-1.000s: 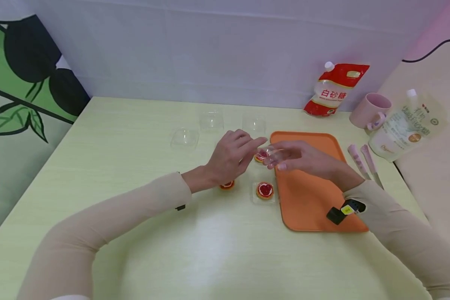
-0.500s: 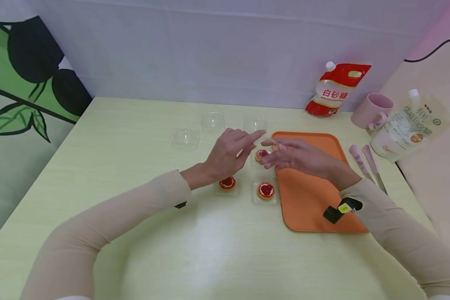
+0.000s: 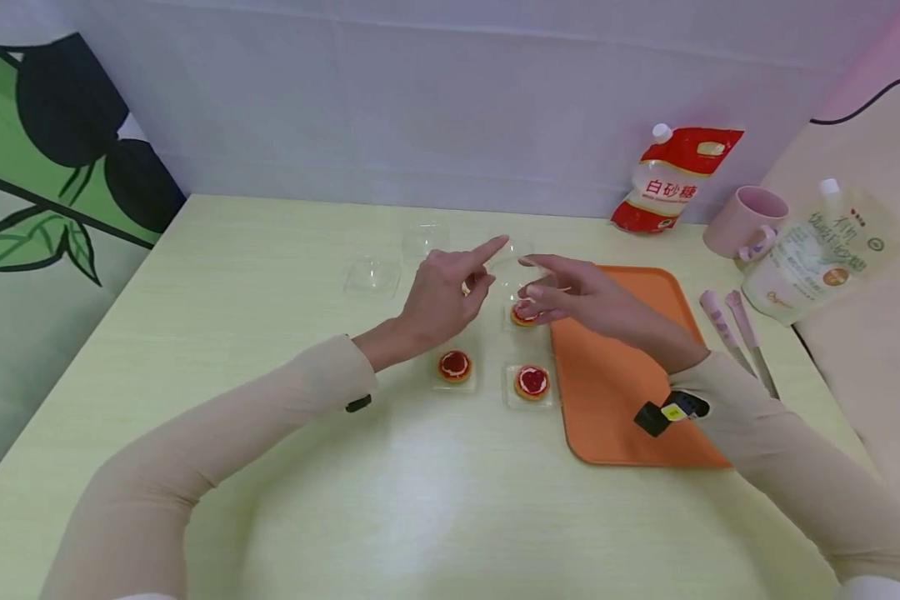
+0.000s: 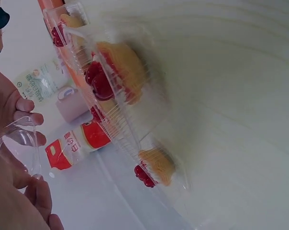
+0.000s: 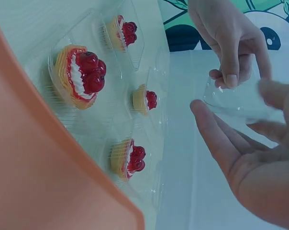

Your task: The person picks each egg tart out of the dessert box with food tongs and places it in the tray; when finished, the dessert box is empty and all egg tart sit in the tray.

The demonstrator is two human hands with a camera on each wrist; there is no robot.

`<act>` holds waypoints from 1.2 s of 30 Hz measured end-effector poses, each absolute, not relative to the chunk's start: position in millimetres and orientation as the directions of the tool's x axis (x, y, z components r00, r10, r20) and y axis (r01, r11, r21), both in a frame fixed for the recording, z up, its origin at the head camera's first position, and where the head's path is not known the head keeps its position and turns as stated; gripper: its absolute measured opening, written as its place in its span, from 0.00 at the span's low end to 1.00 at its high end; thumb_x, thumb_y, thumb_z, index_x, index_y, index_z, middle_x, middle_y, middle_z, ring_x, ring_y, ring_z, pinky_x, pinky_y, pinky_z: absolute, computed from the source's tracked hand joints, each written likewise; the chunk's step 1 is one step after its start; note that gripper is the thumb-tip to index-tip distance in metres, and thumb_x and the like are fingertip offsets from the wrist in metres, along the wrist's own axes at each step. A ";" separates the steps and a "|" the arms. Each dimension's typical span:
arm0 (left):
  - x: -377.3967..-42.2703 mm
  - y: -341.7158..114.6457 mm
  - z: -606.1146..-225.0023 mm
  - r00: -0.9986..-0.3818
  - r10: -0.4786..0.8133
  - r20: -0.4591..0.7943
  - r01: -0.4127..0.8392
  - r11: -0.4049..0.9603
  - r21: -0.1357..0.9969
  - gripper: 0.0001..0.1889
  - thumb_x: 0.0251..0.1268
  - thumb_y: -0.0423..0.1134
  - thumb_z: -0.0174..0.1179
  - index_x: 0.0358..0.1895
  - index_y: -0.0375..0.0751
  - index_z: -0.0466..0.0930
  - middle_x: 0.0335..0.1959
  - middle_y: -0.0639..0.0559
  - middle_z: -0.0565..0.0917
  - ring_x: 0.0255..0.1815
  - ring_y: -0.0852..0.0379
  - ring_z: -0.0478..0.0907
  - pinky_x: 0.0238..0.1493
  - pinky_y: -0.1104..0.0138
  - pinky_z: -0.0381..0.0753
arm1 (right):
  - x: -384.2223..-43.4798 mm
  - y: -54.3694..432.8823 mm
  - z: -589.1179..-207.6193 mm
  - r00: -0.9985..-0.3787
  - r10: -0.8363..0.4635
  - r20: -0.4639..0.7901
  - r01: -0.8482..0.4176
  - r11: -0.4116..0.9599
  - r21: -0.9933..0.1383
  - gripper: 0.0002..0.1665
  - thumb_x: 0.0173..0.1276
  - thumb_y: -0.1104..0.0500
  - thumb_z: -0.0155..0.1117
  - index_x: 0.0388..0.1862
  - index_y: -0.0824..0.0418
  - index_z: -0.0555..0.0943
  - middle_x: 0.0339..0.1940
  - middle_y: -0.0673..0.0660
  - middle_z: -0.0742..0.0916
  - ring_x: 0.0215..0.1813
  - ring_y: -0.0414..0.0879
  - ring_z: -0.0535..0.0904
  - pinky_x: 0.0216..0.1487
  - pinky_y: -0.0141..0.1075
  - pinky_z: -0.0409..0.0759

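Note:
Between my two hands is a clear plastic lid point(image 5: 235, 103), raised above the table. My left hand point(image 3: 444, 293) pinches its edge, the index finger stretched out. My right hand point(image 3: 596, 302) has the lid's other side between thumb and fingers; the thumb is blurred in the right wrist view. Below stand cherry tarts in clear plastic trays: a front left tart point(image 3: 455, 365), a front right tart point(image 3: 532, 381) and a back right tart point(image 3: 523, 313), partly covered by my right fingers. Another tart point(image 5: 143, 99) shows in the right wrist view; my left hand mostly hides it from the head view.
An orange tray point(image 3: 637, 400) lies to the right. More clear lids, such as the left lid point(image 3: 372, 275) and the back lid point(image 3: 425, 240), lie behind the tarts. Along the right stand a red sugar pouch point(image 3: 663, 187), a pink mug point(image 3: 742, 225), a pale pouch point(image 3: 810, 258) and pink-handled utensils point(image 3: 720, 321).
Both hands have shifted slightly, the left one leftward and back, uncovering the front left tart. The right hand's thumb and fingers have spread wider around the lid.

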State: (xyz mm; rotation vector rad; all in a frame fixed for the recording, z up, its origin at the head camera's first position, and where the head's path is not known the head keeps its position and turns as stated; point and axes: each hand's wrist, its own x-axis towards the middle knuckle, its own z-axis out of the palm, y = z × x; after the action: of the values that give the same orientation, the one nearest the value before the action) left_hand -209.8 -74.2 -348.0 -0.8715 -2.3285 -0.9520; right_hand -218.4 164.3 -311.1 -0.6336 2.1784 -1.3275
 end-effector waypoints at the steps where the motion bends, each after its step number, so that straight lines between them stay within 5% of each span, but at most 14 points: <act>1: -210.1 -75.2 -346.3 -0.711 0.364 0.602 0.685 0.553 0.475 0.24 0.66 0.28 0.61 0.67 0.40 0.76 0.26 0.47 0.87 0.25 0.55 0.81 0.36 0.63 0.80 | -219.3 162.2 -311.2 -0.773 -0.613 -0.163 -0.149 0.426 -0.892 0.36 0.78 0.55 0.54 0.81 0.53 0.56 0.64 0.69 0.80 0.60 0.60 0.83 0.58 0.49 0.81; 6: -209.9 -79.8 -338.0 -0.808 0.315 0.498 0.582 0.554 0.595 0.26 0.67 0.29 0.60 0.69 0.41 0.74 0.27 0.46 0.88 0.28 0.54 0.83 0.34 0.66 0.77 | -221.1 153.5 -315.5 -0.825 -0.565 -0.013 -0.290 0.443 -0.848 0.41 0.75 0.65 0.57 0.81 0.50 0.55 0.60 0.67 0.82 0.51 0.58 0.87 0.51 0.42 0.84; 14: -210.4 -83.3 -330.2 -0.863 0.285 0.416 0.503 0.546 0.670 0.27 0.67 0.30 0.59 0.70 0.42 0.72 0.29 0.45 0.88 0.29 0.53 0.83 0.37 0.66 0.75 | -217.7 145.7 -321.0 -0.855 -0.476 0.207 -0.429 0.422 -0.799 0.40 0.72 0.69 0.59 0.79 0.52 0.61 0.45 0.66 0.85 0.40 0.57 0.89 0.43 0.32 0.85; 22: -207.4 -92.8 -326.4 -0.900 0.262 0.349 0.436 0.555 0.709 0.28 0.68 0.31 0.60 0.72 0.45 0.70 0.31 0.42 0.89 0.30 0.51 0.83 0.37 0.65 0.78 | -220.6 135.2 -321.8 -0.855 -0.467 0.224 -0.428 0.393 -0.814 0.37 0.71 0.69 0.61 0.77 0.54 0.66 0.42 0.66 0.85 0.39 0.60 0.88 0.43 0.37 0.86; 29: -205.2 -107.3 -323.1 -0.925 0.254 0.281 0.378 0.579 0.723 0.29 0.68 0.33 0.61 0.72 0.48 0.70 0.31 0.44 0.88 0.28 0.52 0.82 0.32 0.65 0.77 | -226.6 124.7 -320.9 -0.835 -0.490 0.250 -0.447 0.340 -0.827 0.32 0.71 0.70 0.61 0.73 0.60 0.70 0.39 0.65 0.82 0.33 0.38 0.86 0.42 0.29 0.84; 36: -201.7 -126.7 -319.7 -0.947 0.217 0.238 0.320 0.567 0.759 0.31 0.68 0.34 0.62 0.74 0.50 0.68 0.33 0.43 0.88 0.32 0.48 0.83 0.35 0.64 0.76 | -233.3 107.6 -318.0 -0.824 -0.505 0.255 -0.427 0.258 -0.867 0.29 0.70 0.70 0.61 0.70 0.63 0.73 0.37 0.64 0.81 0.32 0.45 0.85 0.39 0.30 0.84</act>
State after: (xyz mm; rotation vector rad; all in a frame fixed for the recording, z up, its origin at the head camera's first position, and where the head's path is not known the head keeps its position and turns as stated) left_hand -201.7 -126.7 -319.7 -0.4611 -2.6754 -1.3321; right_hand -233.3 107.6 -318.0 -0.9031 2.4319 -1.6377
